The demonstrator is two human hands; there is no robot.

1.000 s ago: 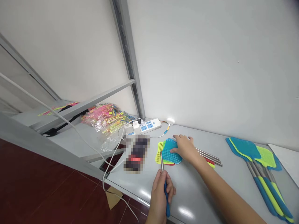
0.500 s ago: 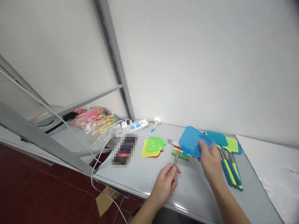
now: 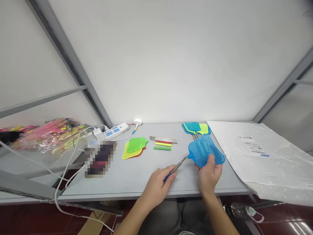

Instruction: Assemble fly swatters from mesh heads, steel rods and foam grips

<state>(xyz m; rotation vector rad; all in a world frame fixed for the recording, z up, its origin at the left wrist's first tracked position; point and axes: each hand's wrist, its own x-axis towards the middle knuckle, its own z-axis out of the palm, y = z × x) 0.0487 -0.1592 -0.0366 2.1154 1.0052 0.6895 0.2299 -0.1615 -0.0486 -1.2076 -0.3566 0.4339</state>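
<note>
Near the table's [image 3: 117, 182] front edge, the left hand [image 3: 156, 185] pinches a blue-handled rod [image 3: 179, 164]. The right hand's [image 3: 209, 177] grip pinches a blue swatter head [image 3: 201, 149], its neck [image 3: 190, 156] just beside the rod's tip [image 3: 185, 158].

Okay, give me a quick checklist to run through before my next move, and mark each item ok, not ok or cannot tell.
1. Left hand grips the silver metal rod with a blue handle: ok.
2. Right hand holds the blue perforated plastic head: ok.
3. Narrow blue stem faces the rod's tip: ok.
4. Rod and stem joined: cannot tell; their ends meet or nearly meet in this view.
5. Green perforated plastic head, overlapping the yellow perforated plastic head, clear of both hands: ok.
6. White plastic power strip away from the hands: ok, well to their left.
</note>
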